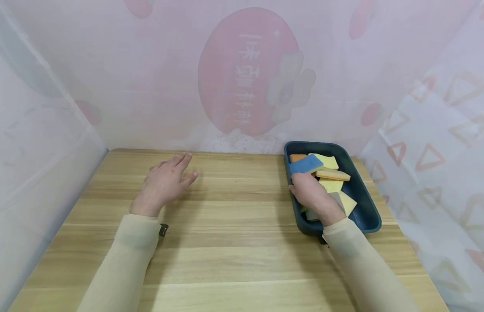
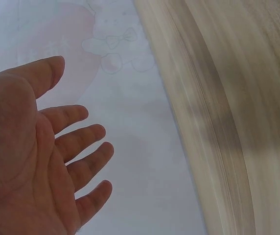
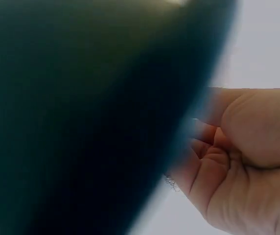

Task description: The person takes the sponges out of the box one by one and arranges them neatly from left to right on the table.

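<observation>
My right hand (image 1: 313, 195) reaches into a dark blue tray (image 1: 366, 208) at the right of the table. Its curled fingers grip a blue sponge (image 1: 305, 164) with a pale side, by the near end. Yellow sponges (image 1: 326, 162), an orange one (image 1: 297, 157) and a grey one (image 1: 336, 198) lie around and under it. In the right wrist view the blurred tray wall (image 3: 130, 122) hides the fingertips and the sponge. My left hand (image 1: 164, 182) hovers over the left part of the table, holding nothing. Its spread, slightly bent fingers show in the left wrist view.
The wooden table (image 1: 226, 242) runs back to a pink and white printed sheet (image 1: 164, 86). More printed sheeting (image 1: 452, 164) stands along the right side, and a pale sheet (image 1: 39, 143) along the left.
</observation>
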The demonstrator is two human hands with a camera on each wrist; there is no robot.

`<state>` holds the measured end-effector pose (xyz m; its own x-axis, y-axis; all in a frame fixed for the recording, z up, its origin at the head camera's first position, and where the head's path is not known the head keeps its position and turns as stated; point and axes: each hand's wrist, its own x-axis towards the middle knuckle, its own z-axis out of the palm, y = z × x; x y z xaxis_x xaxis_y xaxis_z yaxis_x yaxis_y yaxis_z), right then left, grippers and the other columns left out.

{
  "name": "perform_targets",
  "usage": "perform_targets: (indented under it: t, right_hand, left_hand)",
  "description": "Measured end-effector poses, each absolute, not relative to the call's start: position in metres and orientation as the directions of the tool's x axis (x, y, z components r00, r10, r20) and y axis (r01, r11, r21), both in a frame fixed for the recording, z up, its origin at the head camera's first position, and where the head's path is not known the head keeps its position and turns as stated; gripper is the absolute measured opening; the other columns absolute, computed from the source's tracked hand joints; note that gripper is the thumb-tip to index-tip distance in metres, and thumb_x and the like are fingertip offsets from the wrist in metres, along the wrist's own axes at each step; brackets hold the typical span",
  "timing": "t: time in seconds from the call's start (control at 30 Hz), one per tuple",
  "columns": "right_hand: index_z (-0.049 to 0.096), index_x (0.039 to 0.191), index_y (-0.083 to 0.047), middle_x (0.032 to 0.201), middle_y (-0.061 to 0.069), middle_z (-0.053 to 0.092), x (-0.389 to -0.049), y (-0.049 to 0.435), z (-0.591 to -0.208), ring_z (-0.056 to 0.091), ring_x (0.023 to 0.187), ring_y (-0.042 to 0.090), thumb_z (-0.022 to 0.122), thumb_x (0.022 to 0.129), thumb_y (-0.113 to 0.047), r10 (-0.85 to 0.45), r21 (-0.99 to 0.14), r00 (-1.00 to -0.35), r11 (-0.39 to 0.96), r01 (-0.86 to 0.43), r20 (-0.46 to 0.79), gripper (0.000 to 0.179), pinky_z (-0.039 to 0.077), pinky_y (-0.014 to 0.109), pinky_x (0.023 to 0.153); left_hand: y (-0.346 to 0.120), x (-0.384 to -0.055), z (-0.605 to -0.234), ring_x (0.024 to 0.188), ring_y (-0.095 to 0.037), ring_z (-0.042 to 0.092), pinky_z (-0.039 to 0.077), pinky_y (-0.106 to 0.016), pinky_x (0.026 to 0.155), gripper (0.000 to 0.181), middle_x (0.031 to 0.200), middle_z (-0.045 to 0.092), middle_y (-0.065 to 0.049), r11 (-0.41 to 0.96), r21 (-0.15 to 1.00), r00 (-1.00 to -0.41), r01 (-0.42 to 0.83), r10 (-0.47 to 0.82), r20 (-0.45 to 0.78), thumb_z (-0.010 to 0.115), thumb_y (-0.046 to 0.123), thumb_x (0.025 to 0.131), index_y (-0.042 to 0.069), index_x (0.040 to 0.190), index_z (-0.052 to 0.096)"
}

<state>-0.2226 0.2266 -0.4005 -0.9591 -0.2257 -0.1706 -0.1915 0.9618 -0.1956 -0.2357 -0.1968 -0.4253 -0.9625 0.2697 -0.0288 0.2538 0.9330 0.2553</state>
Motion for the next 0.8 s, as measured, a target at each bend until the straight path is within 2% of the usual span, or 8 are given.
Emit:
perform_targets:
  t: [0.2,0.3,0.4,0.43,0.53,0.6,0.7,0.8]
  right_hand:
    - [0.071,0.105,0.002,0.08,0.006,0.061,-0.224,0.217,-0.401,0.061,0.07,0.02,0.068,0.119,-0.008,-0.296,-0.222,-0.942,0.94,-0.258,-0.16,0.017,0.046,0.029,0.065]
    - [0.075,0.129,0.008,0.084,0.009,0.068,-0.225,0.222,-0.393,0.06,0.07,0.018,0.067,0.119,-0.008,-0.327,-0.296,-0.929,0.917,-0.268,-0.173,0.021,0.048,0.029,0.067]
    - [0.064,0.156,0.012,0.098,0.017,0.078,-0.227,0.242,-0.379,0.068,0.074,0.02,0.066,0.119,-0.009,-0.328,-0.39,-0.933,0.886,-0.25,-0.148,0.042,0.055,0.032,0.07]
    - [0.059,0.162,0.012,0.106,0.02,0.081,-0.228,0.25,-0.374,0.072,0.078,0.023,0.065,0.12,-0.01,-0.318,-0.417,-0.939,0.877,-0.238,-0.133,0.048,0.059,0.035,0.073]
    - [0.057,0.164,0.01,0.127,0.028,0.08,-0.233,0.283,-0.364,0.081,0.1,0.036,0.065,0.121,-0.015,-0.285,-0.455,-0.955,0.863,-0.221,-0.076,0.05,0.069,0.048,0.085]
    - [0.058,0.163,0.009,0.138,0.033,0.077,-0.238,0.308,-0.363,0.08,0.119,0.047,0.066,0.121,-0.016,-0.274,-0.454,-0.96,0.863,-0.221,-0.052,0.049,0.069,0.059,0.096]
    - [0.054,0.165,0.012,0.156,0.04,0.065,-0.244,0.349,-0.367,0.066,0.144,0.059,0.065,0.122,-0.017,-0.263,-0.442,-0.963,0.872,-0.212,-0.057,0.052,0.06,0.073,0.116]
    - [0.045,0.17,0.014,0.171,0.045,0.048,-0.25,0.384,-0.377,0.05,0.158,0.066,0.063,0.122,-0.016,-0.245,-0.436,-0.965,0.882,-0.182,-0.092,0.059,0.047,0.082,0.127]
  left_hand:
    - [-0.198,-0.234,-0.423,0.174,-0.057,0.037,0.027,-0.08,0.142,0.082,0.194,0.028,-0.023,0.937,0.242,-0.963,0.253,0.268,-0.03,0.044,0.059,0.125,0.009,0.188,0.025]
    - [-0.198,-0.234,-0.422,0.174,-0.057,0.038,0.028,-0.08,0.142,0.082,0.194,0.029,-0.022,0.937,0.243,-0.964,0.25,0.265,-0.03,0.046,0.058,0.125,0.009,0.187,0.025]
    - [-0.198,-0.236,-0.423,0.174,-0.056,0.038,0.027,-0.079,0.143,0.083,0.194,0.029,-0.021,0.933,0.263,-0.964,0.247,0.263,-0.029,0.045,0.061,0.124,0.011,0.188,0.025]
    - [-0.198,-0.237,-0.425,0.174,-0.057,0.038,0.027,-0.08,0.142,0.084,0.194,0.029,-0.02,0.93,0.269,-0.964,0.249,0.266,-0.026,0.044,0.064,0.124,0.013,0.188,0.025]
    - [-0.201,-0.243,-0.437,0.173,-0.056,0.039,0.028,-0.082,0.14,0.088,0.195,0.029,-0.018,0.923,0.284,-0.962,0.261,0.274,-0.007,0.039,0.073,0.122,0.017,0.189,0.025]
    - [-0.202,-0.245,-0.439,0.173,-0.056,0.039,0.029,-0.083,0.14,0.09,0.195,0.03,-0.017,0.92,0.288,-0.961,0.265,0.278,-0.006,0.037,0.076,0.121,0.019,0.189,0.025]
    - [-0.2,-0.244,-0.437,0.173,-0.056,0.039,0.029,-0.083,0.14,0.088,0.195,0.03,-0.018,0.92,0.288,-0.96,0.266,0.279,-0.005,0.039,0.072,0.122,0.017,0.189,0.025]
    - [-0.195,-0.237,-0.425,0.174,-0.056,0.038,0.029,-0.081,0.141,0.083,0.194,0.031,-0.02,0.925,0.279,-0.962,0.257,0.274,-0.021,0.044,0.062,0.124,0.012,0.188,0.027]
